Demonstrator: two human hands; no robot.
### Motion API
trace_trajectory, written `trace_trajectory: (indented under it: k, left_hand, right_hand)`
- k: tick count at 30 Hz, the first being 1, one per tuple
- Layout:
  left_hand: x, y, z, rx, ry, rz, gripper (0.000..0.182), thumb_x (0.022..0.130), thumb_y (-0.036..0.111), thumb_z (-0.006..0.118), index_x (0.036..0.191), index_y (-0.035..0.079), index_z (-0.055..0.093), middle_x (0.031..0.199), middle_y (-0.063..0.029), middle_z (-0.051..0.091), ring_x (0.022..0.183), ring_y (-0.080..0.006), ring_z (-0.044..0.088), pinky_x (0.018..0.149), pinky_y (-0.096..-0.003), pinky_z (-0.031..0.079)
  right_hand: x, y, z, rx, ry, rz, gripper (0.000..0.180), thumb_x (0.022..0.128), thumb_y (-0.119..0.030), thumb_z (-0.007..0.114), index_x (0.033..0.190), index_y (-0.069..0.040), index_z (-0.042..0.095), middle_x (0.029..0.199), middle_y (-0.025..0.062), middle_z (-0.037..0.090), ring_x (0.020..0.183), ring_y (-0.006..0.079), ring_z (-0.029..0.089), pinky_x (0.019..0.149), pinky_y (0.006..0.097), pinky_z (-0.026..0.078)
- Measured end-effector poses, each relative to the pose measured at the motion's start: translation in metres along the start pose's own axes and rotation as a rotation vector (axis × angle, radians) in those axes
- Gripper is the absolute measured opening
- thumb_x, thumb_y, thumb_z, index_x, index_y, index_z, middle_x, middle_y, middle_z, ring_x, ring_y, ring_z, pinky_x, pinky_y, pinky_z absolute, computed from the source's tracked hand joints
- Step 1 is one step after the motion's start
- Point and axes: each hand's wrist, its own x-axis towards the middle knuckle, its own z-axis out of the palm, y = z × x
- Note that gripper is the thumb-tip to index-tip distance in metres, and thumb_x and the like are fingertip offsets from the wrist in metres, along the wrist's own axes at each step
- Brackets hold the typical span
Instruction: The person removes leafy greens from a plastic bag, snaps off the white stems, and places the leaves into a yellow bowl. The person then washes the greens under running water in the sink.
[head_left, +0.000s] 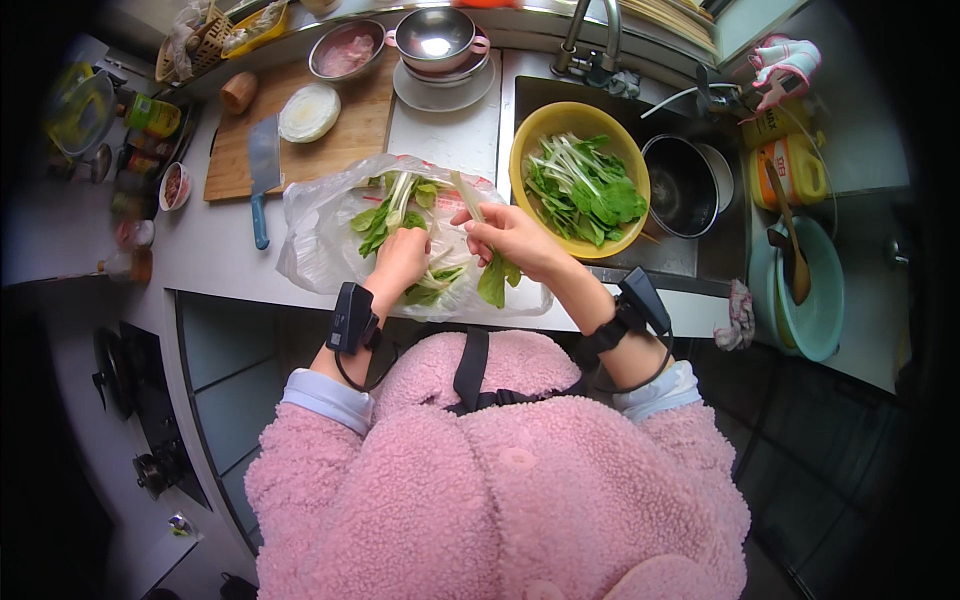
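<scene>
A thin plastic bag (315, 247) lies spread on the counter before me, with loose leafy greens (401, 199) on it. My right hand (517, 232) grips a single leafy green (491, 279) over the bag's right side; its pale stalk points away from me and its leaf hangs towards me. Among the greens on the bag is my left hand (403, 259), with curled fingers against the leaves. Its fingertips are hidden, so its hold is unclear. More greens (581, 187) fill a yellow basin (520, 150) at the sink, to the right of the bag.
A cleaver (264, 157) rests on the wooden cutting board (352, 142), its blue handle over the edge. A wrapped white round (309, 112) sits beside it. Stacked bowls (435, 45) stand behind. A dark pot (681, 187) occupies the sink (525, 90), under the faucet (600, 60).
</scene>
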Motion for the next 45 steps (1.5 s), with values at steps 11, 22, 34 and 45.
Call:
trace_trajectory:
  k: [11, 22, 34, 45]
  left_hand:
    - [-0.033, 0.003, -0.017, 0.058, -0.152, 0.282, 0.019, 0.071, 0.012, 0.068, 0.089, 0.011, 0.071, 0.093, -0.0081, 0.061, 0.092, -0.0285, 0.060, 0.079, -0.0367, 0.049]
    - [-0.050, -0.002, -0.095, -1.154, 0.144, 0.134, 0.022, 0.092, 0.018, 0.059, 0.106, 0.002, 0.062, 0.083, -0.0018, 0.066, 0.075, -0.0041, 0.060, 0.064, -0.0174, 0.045]
    - [-0.056, 0.007, -0.102, -1.477, 0.228, -0.032, 0.024, 0.097, 0.026, 0.048, 0.107, 0.006, 0.057, 0.090, -0.0086, 0.067, 0.074, -0.0113, 0.066, 0.059, -0.0201, 0.049]
    - [-0.045, 0.006, -0.099, -1.500, 0.133, -0.042, 0.020, 0.091, 0.024, 0.060, 0.093, 0.004, 0.060, 0.073, -0.0007, 0.062, 0.056, -0.0049, 0.056, 0.046, -0.0165, 0.042]
  right_hand:
    - [0.021, 0.017, 0.013, -0.188, 0.053, 0.010, 0.025, 0.088, -0.014, 0.055, 0.109, -0.002, 0.060, 0.072, 0.0000, 0.057, 0.058, 0.0062, 0.049, 0.054, 0.0210, 0.043]
    - [0.032, 0.002, 0.027, -0.272, 0.116, -0.081, 0.024, 0.092, -0.020, 0.052, 0.105, -0.002, 0.061, 0.066, -0.0023, 0.050, 0.049, 0.0033, 0.042, 0.043, 0.0197, 0.031]
    - [0.055, 0.021, 0.012, -1.011, 0.270, -0.380, 0.030, 0.087, -0.024, 0.054, 0.096, 0.004, 0.063, 0.076, 0.0232, 0.062, 0.075, 0.0367, 0.061, 0.069, 0.0386, 0.047]
    - [0.030, -0.041, 0.044, -0.033, -0.160, -0.061, 0.029, 0.095, -0.023, 0.052, 0.106, 0.003, 0.060, 0.079, 0.0059, 0.066, 0.075, 0.0131, 0.065, 0.071, 0.0259, 0.052]
